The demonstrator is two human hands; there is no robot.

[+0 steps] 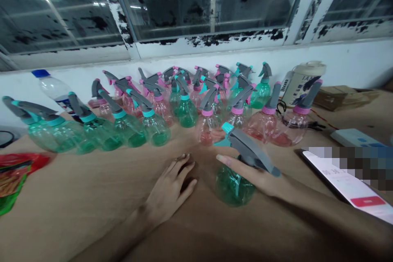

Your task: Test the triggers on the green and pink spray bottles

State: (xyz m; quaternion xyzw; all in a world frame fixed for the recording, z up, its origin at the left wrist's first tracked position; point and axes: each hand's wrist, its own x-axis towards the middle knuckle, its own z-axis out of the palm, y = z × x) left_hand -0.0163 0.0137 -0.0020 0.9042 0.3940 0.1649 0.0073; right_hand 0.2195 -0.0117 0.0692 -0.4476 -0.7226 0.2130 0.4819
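Far left of the phone (346,184), green spray bottles (102,135) stood in a row on the table (67,200). Nearer the phone, the left hand (168,190) lay loose, its grip released, and just left of it the right hand (256,177) grasped a teal-nozzled bottle (235,190) below its gray head.

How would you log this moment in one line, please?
left hand: on table; right hand: holding green spray bottle; behind: other bottles
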